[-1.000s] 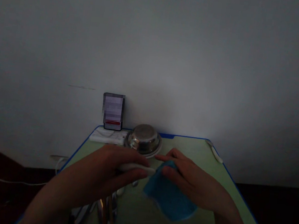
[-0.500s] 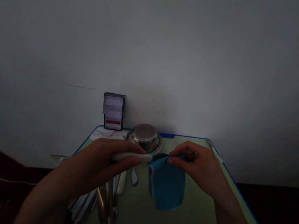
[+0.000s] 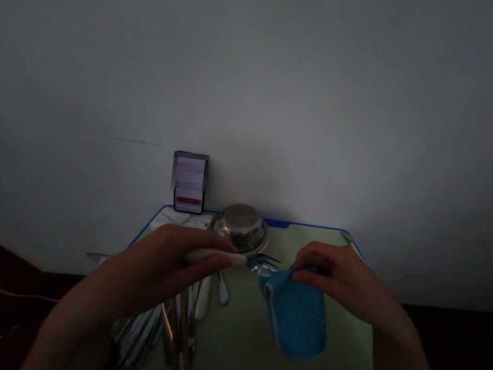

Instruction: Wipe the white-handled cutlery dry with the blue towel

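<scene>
My left hand (image 3: 196, 256) is closed round the white handle of a fork (image 3: 240, 260), whose metal tines point to the right. A blue cloth (image 3: 302, 322) hangs from my right hand (image 3: 326, 268), pinched between thumb and fingers at its top edge. The cloth's upper left corner sits close by the tines; whether it touches them I cannot tell. Beneath my left forearm lies a pile of cutlery (image 3: 138, 336), partly hidden. A spoon or similar utensil (image 3: 222, 292) and a pale handle (image 3: 202, 299) lie at its right side.
An upturned metal bowl (image 3: 241, 227) stands at the back of the green table (image 3: 231, 355) with its blue edge. To its left a phone (image 3: 191, 184) leans on the wall, behind a white power strip (image 3: 171, 218). Another utensil (image 3: 347, 237) lies at the back right corner.
My right hand has drawn the blue cloth off the fork's head and to the right, baring the tines. The left hand keeps hold of the fork, slightly higher than a second ago.
</scene>
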Action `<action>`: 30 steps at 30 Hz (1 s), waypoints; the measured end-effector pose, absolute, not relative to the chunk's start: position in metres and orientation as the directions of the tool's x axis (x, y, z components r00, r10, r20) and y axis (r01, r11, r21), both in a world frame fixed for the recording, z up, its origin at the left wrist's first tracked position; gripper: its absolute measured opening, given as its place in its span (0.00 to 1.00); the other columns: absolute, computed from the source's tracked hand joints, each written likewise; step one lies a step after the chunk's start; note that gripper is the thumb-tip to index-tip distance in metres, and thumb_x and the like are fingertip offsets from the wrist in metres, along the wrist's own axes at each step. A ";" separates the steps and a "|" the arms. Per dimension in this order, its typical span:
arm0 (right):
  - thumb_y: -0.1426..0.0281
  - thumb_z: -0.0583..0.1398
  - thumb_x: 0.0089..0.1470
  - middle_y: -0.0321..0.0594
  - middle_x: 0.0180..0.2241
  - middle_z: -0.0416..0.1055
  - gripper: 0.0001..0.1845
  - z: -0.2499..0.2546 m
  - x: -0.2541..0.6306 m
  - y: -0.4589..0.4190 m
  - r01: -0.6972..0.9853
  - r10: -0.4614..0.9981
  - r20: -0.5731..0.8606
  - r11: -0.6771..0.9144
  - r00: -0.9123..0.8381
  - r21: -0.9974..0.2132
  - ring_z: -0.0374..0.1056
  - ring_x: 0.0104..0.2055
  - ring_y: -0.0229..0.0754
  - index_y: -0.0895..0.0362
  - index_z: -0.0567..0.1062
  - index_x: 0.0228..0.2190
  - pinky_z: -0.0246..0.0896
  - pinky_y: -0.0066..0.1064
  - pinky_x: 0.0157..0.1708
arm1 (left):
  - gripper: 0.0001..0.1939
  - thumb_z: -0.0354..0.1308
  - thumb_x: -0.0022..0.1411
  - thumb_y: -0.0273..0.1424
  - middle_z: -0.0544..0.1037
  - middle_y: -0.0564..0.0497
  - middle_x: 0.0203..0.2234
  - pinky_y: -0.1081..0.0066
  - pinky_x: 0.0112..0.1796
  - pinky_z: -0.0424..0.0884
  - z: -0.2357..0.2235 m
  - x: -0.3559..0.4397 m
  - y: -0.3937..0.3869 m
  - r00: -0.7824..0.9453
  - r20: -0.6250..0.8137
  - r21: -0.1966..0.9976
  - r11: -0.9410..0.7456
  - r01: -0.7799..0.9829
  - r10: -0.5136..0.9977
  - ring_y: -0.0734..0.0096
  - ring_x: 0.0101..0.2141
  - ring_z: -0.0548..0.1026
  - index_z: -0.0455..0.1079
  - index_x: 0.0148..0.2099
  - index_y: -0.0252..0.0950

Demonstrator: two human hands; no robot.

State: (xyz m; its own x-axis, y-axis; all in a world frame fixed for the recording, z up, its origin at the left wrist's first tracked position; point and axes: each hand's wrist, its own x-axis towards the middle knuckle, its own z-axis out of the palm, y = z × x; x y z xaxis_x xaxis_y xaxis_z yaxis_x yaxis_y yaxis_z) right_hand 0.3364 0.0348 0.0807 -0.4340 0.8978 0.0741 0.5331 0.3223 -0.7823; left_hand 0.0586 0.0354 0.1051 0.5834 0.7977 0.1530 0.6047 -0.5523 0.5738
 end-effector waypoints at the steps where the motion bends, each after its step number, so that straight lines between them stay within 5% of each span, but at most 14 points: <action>1: 0.65 0.61 0.50 0.36 0.29 0.75 0.07 0.081 0.343 0.036 0.549 0.919 0.102 0.314 -0.382 -0.775 0.70 0.31 0.39 0.55 0.74 0.31 0.63 0.29 0.29 | 0.11 0.52 0.63 0.36 0.79 0.55 0.39 0.74 0.38 0.71 0.104 0.058 0.036 0.576 0.148 0.572 -0.545 0.614 0.804 0.69 0.38 0.77 0.71 0.46 0.45; 10: 0.64 0.54 0.57 0.41 0.41 0.73 0.14 0.081 0.340 0.041 0.615 0.852 0.514 0.352 0.101 -0.705 0.69 0.41 0.42 0.54 0.72 0.43 0.63 0.34 0.40 | 0.11 0.52 0.63 0.37 0.79 0.55 0.39 0.71 0.39 0.71 0.101 0.063 0.037 0.618 0.115 0.570 -0.561 0.601 0.778 0.68 0.38 0.76 0.72 0.46 0.45; 14: 0.69 0.53 0.59 0.38 0.39 0.71 0.11 0.084 0.319 0.034 0.600 0.823 0.563 0.489 -0.078 -0.633 0.66 0.40 0.39 0.53 0.71 0.43 0.60 0.31 0.39 | 0.11 0.52 0.64 0.35 0.79 0.56 0.39 0.74 0.37 0.70 0.101 0.068 0.040 0.628 0.190 0.575 -0.604 0.552 0.754 0.70 0.37 0.76 0.71 0.46 0.44; 22: 0.75 0.56 0.55 0.34 0.39 0.68 0.10 0.090 0.322 0.024 0.491 0.818 0.357 0.561 -0.451 -0.666 0.64 0.42 0.35 0.52 0.69 0.40 0.58 0.27 0.41 | 0.09 0.54 0.63 0.33 0.80 0.58 0.37 0.78 0.35 0.69 0.101 0.063 0.041 0.577 0.256 0.562 -0.605 0.564 0.776 0.74 0.36 0.77 0.71 0.45 0.44; 30: 0.81 0.54 0.52 0.33 0.34 0.68 0.11 0.082 0.332 0.033 0.629 0.848 0.272 0.521 -0.454 -0.577 0.63 0.35 0.35 0.55 0.68 0.35 0.57 0.28 0.36 | 0.09 0.54 0.62 0.35 0.80 0.57 0.35 0.79 0.32 0.68 0.100 0.064 0.042 0.548 0.267 0.552 -0.592 0.588 0.793 0.73 0.34 0.77 0.72 0.43 0.43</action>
